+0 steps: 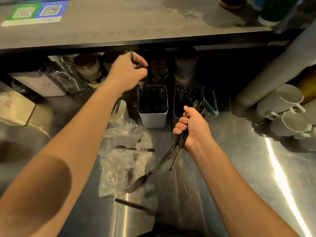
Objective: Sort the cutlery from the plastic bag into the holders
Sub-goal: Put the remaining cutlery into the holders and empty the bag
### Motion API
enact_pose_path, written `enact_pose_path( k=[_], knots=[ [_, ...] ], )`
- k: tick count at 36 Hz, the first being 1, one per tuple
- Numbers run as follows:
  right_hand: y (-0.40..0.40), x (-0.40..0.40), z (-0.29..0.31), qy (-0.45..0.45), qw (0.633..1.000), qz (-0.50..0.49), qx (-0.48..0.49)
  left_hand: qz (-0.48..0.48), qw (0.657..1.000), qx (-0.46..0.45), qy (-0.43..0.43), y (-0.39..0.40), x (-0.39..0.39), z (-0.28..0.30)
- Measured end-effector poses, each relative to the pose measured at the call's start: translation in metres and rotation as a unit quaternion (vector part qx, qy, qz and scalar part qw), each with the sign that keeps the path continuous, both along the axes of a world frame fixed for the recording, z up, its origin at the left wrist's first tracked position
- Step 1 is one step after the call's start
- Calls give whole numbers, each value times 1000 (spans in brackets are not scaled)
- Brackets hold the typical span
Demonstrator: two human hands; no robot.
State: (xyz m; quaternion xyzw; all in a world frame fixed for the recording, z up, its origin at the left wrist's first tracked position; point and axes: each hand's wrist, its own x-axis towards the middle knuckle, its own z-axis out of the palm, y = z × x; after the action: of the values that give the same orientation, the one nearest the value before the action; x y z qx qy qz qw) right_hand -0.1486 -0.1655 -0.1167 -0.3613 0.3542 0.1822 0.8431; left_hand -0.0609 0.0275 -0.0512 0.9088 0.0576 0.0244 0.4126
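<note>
My left hand (pixel 128 71) is raised above and left of the white fork holder (pixel 153 117), closed on one black plastic utensil (pixel 132 57). My right hand (pixel 191 129) grips a bundle of black forks (pixel 164 159), tines pointing both down-left and up toward the second holder (pixel 177 106), which is full of black cutlery. The clear plastic bag (pixel 123 161) lies crumpled on the steel counter below the holders, with a few black pieces still inside. One black utensil (pixel 136 206) lies loose on the counter near me.
A low shelf (pixel 119 31) overhangs the holders. Jars and clear containers (pixel 89 71) stand at the back left. A white cup with straws (pixel 119 110) sits left of the fork holder. Stacked grey mugs (pixel 287 113) and a grey pipe stand at the right.
</note>
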Motion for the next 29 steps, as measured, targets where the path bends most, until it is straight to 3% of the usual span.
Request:
enact_pose_path(
  k=[4, 6, 10, 13, 15, 18, 24, 29],
  knots=[
    [-1, 0, -2, 4, 1000, 0, 1, -93, 987, 110, 72, -9, 5, -27],
    [-3, 0, -3, 5, 1000, -3, 2, -99, 986, 113, 73, -7, 4, -31],
    [-8, 0, -4, 6, 1000, -13, 7, 37, 994, -94, -30, 13, 12, -26],
    [-9, 0, -3, 5, 1000, -13, 7, 93, 944, -293, -123, 16, 13, -10],
    [-9, 0, -4, 2, 1000, -11, 5, 94, 908, -359, -194, 11, 13, 3],
    [-7, 3, -4, -1, 1000, -10, 6, 84, 880, -381, -270, 2, 20, 10],
    [-7, 8, -4, -10, 1000, -3, 9, 76, 911, -317, -252, -24, 33, -25],
    [-11, 10, -8, -3, 1000, -9, 12, 30, 940, -290, -176, -24, 36, -70]
  ],
)
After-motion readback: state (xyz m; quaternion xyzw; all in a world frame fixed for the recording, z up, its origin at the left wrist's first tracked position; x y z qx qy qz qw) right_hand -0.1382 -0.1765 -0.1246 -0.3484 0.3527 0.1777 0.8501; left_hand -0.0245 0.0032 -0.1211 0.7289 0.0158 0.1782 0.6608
